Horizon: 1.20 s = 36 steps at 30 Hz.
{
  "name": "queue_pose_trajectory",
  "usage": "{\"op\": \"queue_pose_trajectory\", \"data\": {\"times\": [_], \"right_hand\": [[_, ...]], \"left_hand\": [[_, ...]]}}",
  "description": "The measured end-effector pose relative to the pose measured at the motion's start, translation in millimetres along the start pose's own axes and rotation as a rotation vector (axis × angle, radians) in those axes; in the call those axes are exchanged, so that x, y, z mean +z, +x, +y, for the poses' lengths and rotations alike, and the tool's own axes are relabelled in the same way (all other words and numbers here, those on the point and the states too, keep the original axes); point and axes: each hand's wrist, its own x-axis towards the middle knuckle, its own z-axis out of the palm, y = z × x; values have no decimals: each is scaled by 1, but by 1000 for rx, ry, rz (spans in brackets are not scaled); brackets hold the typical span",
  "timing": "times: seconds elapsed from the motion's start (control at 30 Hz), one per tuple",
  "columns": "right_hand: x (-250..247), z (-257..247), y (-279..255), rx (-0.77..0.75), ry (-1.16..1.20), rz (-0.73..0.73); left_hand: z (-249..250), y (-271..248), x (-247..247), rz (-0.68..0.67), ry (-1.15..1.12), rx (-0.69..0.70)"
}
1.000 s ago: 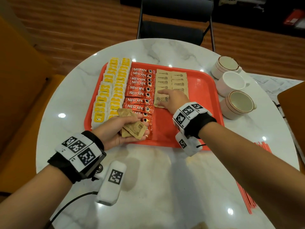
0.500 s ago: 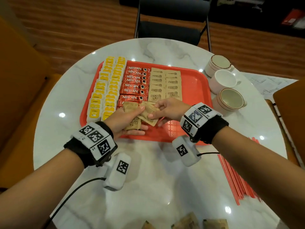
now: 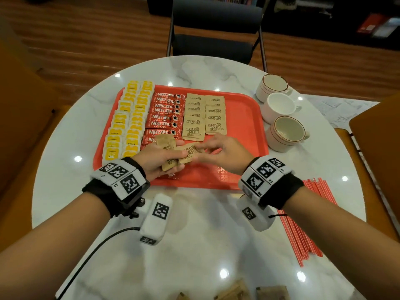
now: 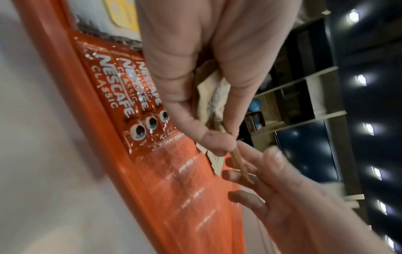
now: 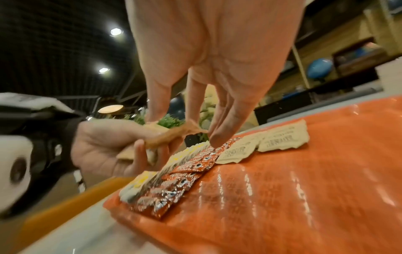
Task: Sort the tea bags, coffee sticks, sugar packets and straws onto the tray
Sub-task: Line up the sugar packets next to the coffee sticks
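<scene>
Head view, catalogued nearest first.

1. Loose sugar packets (image 3: 236, 291): brown, at the near table edge, well behind both wrists.
2. Table (image 3: 194, 245): round, white marble top.
3. Straws (image 3: 303, 230): red bundle lying on the table, outside the right wrist, off the tray.
4. Left hand (image 3: 155, 159): fingers curled round a small bunch of brown sugar packets (image 3: 167, 154), thumb pressed on top of them. The left wrist view shows crumpled paper between thumb and fingers (image 4: 219, 96).
5. Right hand (image 3: 223, 152): thumb and forefinger narrow, pinching the edge of one sugar packet (image 3: 190, 151) where it projects from the left hand's bunch; remaining fingers extended loosely. In the right wrist view the fingertips (image 5: 219, 137) meet the packet just above the sachet rows.
6. Tray (image 3: 242, 118): orange-red, under both hands; bare floor lies beyond the right fingers.
7. Coffee sticks (image 3: 166, 111): red Nescafe sachets in a column, just beyond the left fingertips, the nearest ones partly under that hand.
8. Sorted sugar packets (image 3: 203, 115): two brown columns just beyond the pinched packet, beside the coffee sticks.
9. Tea bags (image 3: 127, 126): yellow and white, two columns at the tray's left edge, beyond the left wrist.
10. Cups (image 3: 281, 118): three, on the table past the tray's right rim.
11. Chair (image 3: 214, 29): dark, beyond the table.
</scene>
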Motion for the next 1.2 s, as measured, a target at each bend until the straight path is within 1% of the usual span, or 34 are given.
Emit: {"op": "queue_pose_trajectory", "data": {"times": [0.07, 0.13, 0.2, 0.23, 0.3, 0.47, 0.53, 0.67, 0.8, 1.07, 1.2], "right_hand": [[-3, 5, 0, 131, 247, 12], [-7, 12, 2, 245, 419, -47], [-9, 16, 4, 308, 515, -102], [-10, 18, 6, 326, 555, -105], [-13, 26, 11, 354, 598, -57], [-29, 56, 33, 468, 576, 154], [-33, 64, 42, 521, 547, 202], [-34, 72, 54, 570, 481, 239], [-32, 74, 58, 578, 416, 254], [-32, 73, 62, 577, 307, 220], [-28, 70, 65, 593, 297, 240]], "left_hand": [[0, 3, 6, 3, 81, 43], [-1, 6, 12, 2, 136, 68], [-1, 10, 18, 7, 134, 87], [-2, 12, 21, 13, 118, 87], [-1, 15, 23, 5, 83, 74], [0, 17, 20, -32, 61, 17], [1, 18, 19, -36, 73, 2], [4, 20, 20, -45, 92, -11], [6, 21, 21, -77, 103, -26], [7, 21, 22, -91, 165, -49], [7, 21, 22, -96, 164, -51]]}}
